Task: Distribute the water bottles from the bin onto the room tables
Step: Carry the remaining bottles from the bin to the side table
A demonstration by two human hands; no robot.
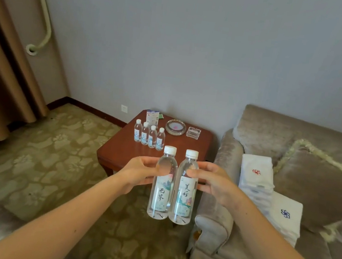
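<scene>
Head view: I'm seeing a brown table (118,150) standing in the corner on patterned carpet (53,145), its right edge close beside a sofa (228,150). Four bottles (149,136) are standing in a row on its left part. My left hand (138,170) is gripping the left bottle (162,191) and my right hand (213,183) the right bottle (184,197). Both are upright and touching, in front of the near edge. Open carpet is stretching leftward to the curtain (0,83).
</scene>
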